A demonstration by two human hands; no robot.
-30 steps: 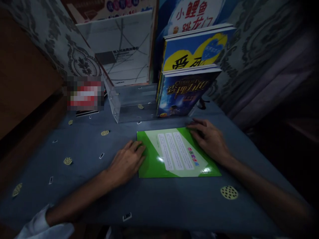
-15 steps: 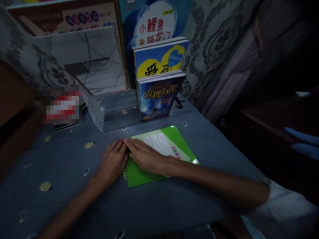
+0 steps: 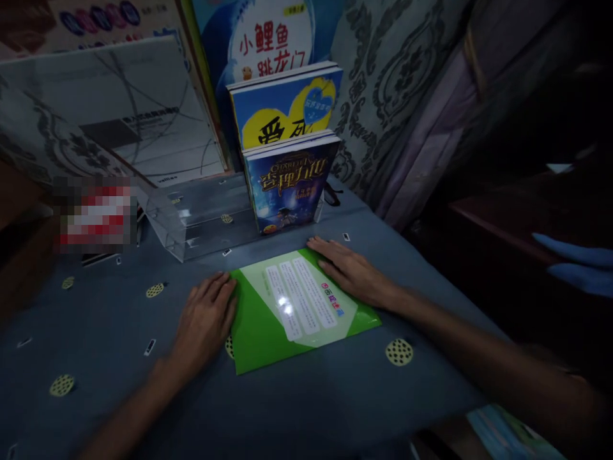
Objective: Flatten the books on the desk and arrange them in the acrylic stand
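Note:
A green book (image 3: pixel 306 306) with white text panels lies flat on the blue patterned cloth. My left hand (image 3: pixel 205 313) rests on the cloth at the book's left edge, its fingertips touching the corner there. It is open, palm down, with the fingers loosely bent. Along the book's upper right edge lies my right hand (image 3: pixel 354 268), open, with fingers stretched out and touching the cover. Neither hand grips the book.
Behind the book stands a clear acrylic rack (image 3: pixel 167 223). At its right end are upright books, a dark blue one (image 3: pixel 290 185) in front of a yellow-and-blue one (image 3: pixel 287 105). A white booklet (image 3: pixel 96 108) leans at the left. Eyeglasses (image 3: pixel 332 195) lie near the rack's right end.
My right hand has slid across the cover from the left edge to the right side, uncovering the text panels. The left hand stays by the left edge. The view has shifted slightly.

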